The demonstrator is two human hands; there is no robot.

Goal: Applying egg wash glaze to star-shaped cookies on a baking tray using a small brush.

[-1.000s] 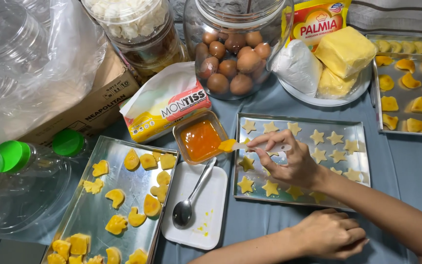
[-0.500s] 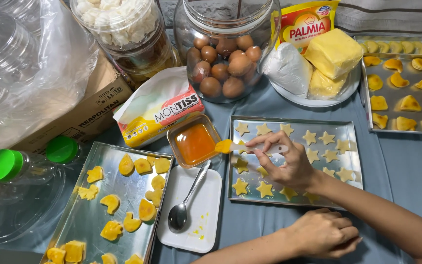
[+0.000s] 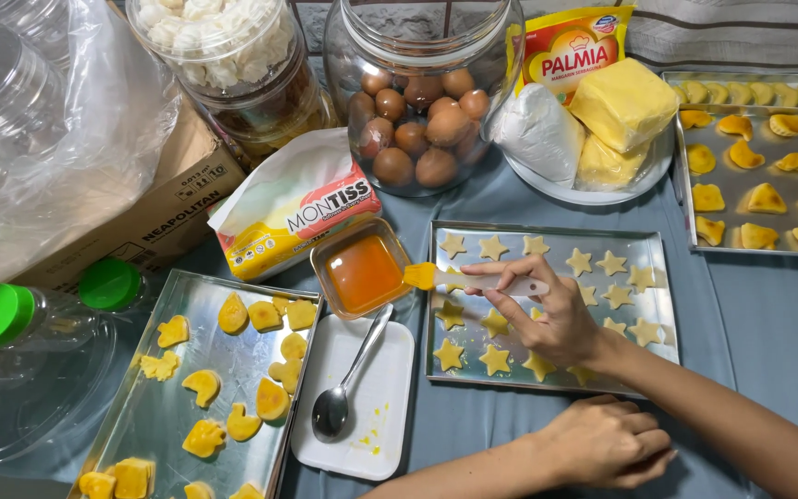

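My right hand (image 3: 556, 319) grips a small pastry brush (image 3: 496, 281) by its pale handle. The brush's yellow bristles touch the right rim of a small dish of orange glaze (image 3: 362, 273). The hand hovers over a metal tray (image 3: 650, 248) of pale star-shaped cookies (image 3: 495, 359). My left hand (image 3: 607, 442) rests loosely curled on the blue-grey cloth just below that tray, holding nothing.
A white rectangular plate (image 3: 385, 444) with a metal spoon (image 3: 344, 388) lies left of the star tray. Further left is a tray of glazed yellow cookies (image 3: 233, 388). Behind stand a tissue pack (image 3: 293, 208), a jar of eggs (image 3: 422, 102), a plate of butter blocks (image 3: 621, 106), and another cookie tray (image 3: 759, 166).
The view has drifted slightly downward. My right hand has shifted the brush a little left, toward the dish. My left hand has stayed put.
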